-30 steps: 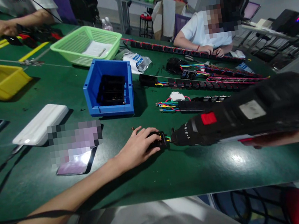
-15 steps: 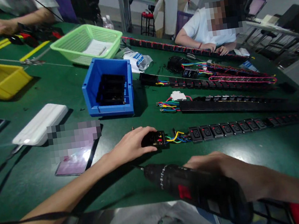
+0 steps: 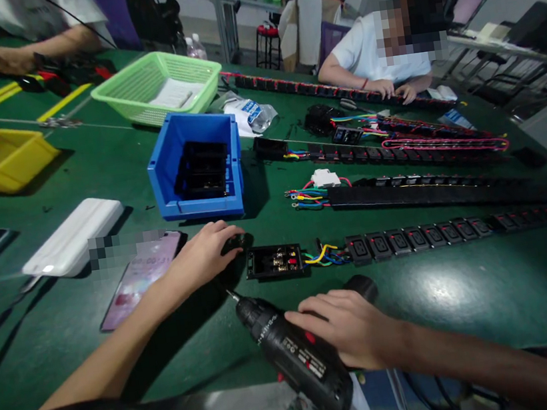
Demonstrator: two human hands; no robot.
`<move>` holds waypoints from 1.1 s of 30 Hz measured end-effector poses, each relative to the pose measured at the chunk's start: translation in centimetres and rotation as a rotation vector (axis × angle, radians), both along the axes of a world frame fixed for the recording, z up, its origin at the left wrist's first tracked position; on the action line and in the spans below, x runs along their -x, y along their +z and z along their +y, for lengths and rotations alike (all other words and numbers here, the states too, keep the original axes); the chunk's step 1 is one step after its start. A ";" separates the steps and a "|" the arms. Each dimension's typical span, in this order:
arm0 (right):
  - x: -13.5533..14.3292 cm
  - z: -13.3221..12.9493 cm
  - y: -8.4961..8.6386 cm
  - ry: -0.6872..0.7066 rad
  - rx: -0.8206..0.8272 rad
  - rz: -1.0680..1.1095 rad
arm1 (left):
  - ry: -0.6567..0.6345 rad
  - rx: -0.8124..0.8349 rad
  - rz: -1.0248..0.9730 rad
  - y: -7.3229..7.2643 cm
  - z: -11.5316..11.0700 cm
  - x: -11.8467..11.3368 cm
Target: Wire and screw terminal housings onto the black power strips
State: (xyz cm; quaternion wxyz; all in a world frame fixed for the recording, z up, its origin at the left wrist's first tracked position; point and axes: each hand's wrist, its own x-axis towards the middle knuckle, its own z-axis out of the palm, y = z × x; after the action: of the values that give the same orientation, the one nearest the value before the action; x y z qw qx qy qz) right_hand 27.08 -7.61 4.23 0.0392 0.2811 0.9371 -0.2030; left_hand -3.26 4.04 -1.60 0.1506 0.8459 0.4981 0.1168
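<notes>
Since the previous view, the drill [image 3: 301, 359] has swung so its nose aims between ten and eleven o'clock, and the left hand [image 3: 211, 248] has come off the black terminal box [image 3: 274, 261]. On the green tabletop [image 3: 517, 294], the long socket strip [image 3: 429, 236] runs out toward three o'clock, with the box sitting uncovered at its nine o'clock end; box and strip share roughly one long axis, three to nine. The right hand [image 3: 345, 323] is wrapped around the drill's handle, and from it the box lies between ten and eleven o'clock. The left hand is nearer, its fingertips just off the box's nine o'clock end, the box between three and four o'clock from the palm. Coloured wires [image 3: 327, 250] bridge box and strip. From the drill bit [image 3: 232, 296], the box is at about two o'clock, apart. The left fingers bend beside small dark pieces [image 3: 236, 241]; whether they pinch any, I cannot tell.
</notes>
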 end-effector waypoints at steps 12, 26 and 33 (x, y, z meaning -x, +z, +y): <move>1.6 0.8 -1.7 0.029 -0.020 0.015 | 0.115 0.123 -0.234 -0.1 -1.4 -1.3; 1.5 0.0 -2.0 0.000 -0.026 0.032 | 0.419 0.089 -0.649 -1.2 -5.7 1.8; 1.6 0.3 -1.8 0.007 -0.021 0.027 | 0.401 0.105 -0.681 -0.8 -4.6 2.8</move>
State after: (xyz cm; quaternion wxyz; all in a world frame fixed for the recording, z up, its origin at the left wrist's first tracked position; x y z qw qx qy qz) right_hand 25.47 -7.34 2.44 0.0243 0.2754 0.9407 -0.1966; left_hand -6.07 -0.56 -2.36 0.3244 0.6361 0.5800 0.3921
